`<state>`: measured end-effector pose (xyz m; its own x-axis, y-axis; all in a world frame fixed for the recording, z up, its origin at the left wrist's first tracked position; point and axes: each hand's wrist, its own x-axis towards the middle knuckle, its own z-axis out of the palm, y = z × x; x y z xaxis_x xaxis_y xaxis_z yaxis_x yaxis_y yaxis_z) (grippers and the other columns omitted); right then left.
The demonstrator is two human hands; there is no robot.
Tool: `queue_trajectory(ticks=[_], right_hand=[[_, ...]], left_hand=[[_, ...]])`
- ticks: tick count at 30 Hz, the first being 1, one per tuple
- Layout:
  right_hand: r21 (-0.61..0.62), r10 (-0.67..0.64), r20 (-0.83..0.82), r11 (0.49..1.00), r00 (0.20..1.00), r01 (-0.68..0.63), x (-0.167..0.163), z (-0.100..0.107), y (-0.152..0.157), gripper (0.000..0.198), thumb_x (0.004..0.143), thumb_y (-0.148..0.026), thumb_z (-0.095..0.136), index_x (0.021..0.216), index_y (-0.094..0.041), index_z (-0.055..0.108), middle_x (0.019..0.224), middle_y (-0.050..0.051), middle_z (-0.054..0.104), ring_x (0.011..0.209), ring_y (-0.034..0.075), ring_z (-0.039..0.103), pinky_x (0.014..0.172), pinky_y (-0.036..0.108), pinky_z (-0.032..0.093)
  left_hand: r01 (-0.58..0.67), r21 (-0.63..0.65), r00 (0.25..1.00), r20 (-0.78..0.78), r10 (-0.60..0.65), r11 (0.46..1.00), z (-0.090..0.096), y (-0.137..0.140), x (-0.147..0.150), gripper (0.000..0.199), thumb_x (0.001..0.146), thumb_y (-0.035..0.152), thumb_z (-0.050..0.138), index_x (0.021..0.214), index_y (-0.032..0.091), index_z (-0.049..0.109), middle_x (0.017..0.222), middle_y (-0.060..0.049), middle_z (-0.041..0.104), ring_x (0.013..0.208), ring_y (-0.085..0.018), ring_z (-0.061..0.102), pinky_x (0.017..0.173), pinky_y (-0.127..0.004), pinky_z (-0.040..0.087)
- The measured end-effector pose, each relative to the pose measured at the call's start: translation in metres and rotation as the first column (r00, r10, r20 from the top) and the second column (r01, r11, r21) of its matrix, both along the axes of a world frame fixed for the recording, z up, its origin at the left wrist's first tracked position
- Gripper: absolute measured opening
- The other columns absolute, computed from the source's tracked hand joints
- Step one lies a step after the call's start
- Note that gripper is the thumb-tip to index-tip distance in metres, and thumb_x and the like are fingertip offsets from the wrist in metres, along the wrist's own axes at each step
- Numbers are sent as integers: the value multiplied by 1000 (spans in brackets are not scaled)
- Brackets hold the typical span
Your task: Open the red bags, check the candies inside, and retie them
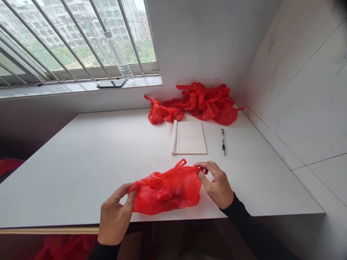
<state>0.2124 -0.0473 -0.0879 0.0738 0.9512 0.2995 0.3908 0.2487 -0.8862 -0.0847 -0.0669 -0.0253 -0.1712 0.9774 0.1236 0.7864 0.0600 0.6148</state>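
Observation:
A red plastic bag (168, 191) is stretched sideways between my hands over the front edge of the white table. My left hand (116, 213) pinches its left end between thumb and fingers. At the upper right corner, my right hand (215, 184) grips the bag the same way. One handle loop of the bag sticks up near its top middle. Darker red shapes show through the thin plastic, but I cannot make out what they are. Just beyond the bag lies an open notepad (192, 138) with its cover rolled to the left.
A pile of crumpled red bags (208, 103) lies at the back against the wall. A black pen (223, 141) rests right of the notepad. On the windowsill are a water bottle (119, 57) and a phone (110, 84). A tiled wall (306, 108) bounds the right side.

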Motion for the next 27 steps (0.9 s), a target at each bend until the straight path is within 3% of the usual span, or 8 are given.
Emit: queue_trajectory(ticks=[3,6,10,13,17,21,24,27], right_hand=[[-24,-33,-11,999,999,33,15,6,-4,26,92,-21,53,114,-24,66,105,5,67,98,23,58,89,40,51],[32,45,28,998,999,-45,8,18,-7,46,89,-23,58,135,-26,54,129,6,59,122,25,49,104,45,45],[33,118,45,992,992,-120,-6,28,-2,32,92,-27,61,124,-26,63,112,5,66,108,24,56,95,42,50],[7,37,-60,999,998,-37,3,27,2,13,96,-30,58,101,-23,68,95,4,67,93,21,60,85,37,51],[-84,-119,-217,991,969,103,24,27,-4,16,97,-33,57,107,-23,63,100,4,67,94,20,63,88,37,52],[157,-216,-214,955,953,252,18,51,-26,24,92,-19,60,115,-27,60,103,3,61,97,20,60,90,38,50],[379,109,-120,924,987,-56,-4,72,-33,33,90,-8,56,116,-28,60,95,1,63,87,17,60,80,33,53],[355,303,178,867,936,-348,-28,74,-20,35,93,-11,54,127,-22,57,111,5,67,102,20,61,92,36,54]], left_hand=[[30,21,999,12,-30,999,4,-2,0,44,88,55,58,121,28,65,117,-4,72,105,-25,68,91,-36,56],[222,95,971,-112,-211,970,7,-2,25,61,90,46,59,147,34,41,147,-6,52,132,-27,52,107,-44,48],[391,187,906,-248,-342,901,8,9,53,30,91,36,62,119,29,67,110,-6,68,114,-26,57,98,-40,49],[300,251,945,-212,-250,920,16,15,47,15,93,37,60,92,25,69,87,-2,67,90,-21,61,79,-32,50],[18,159,997,73,-30,987,36,7,26,26,89,49,62,99,26,67,90,0,69,84,-20,66,77,-30,54],[27,73,982,184,-40,997,50,0,28,37,82,56,65,109,29,66,110,-3,71,104,-24,68,88,-31,56],[53,58,994,95,-58,997,54,-1,44,40,77,58,69,104,30,66,108,-1,71,99,-24,69,77,-29,58],[81,71,994,68,-86,994,55,-1,57,30,81,57,67,95,31,67,89,1,69,76,-20,65,65,-28,56]])
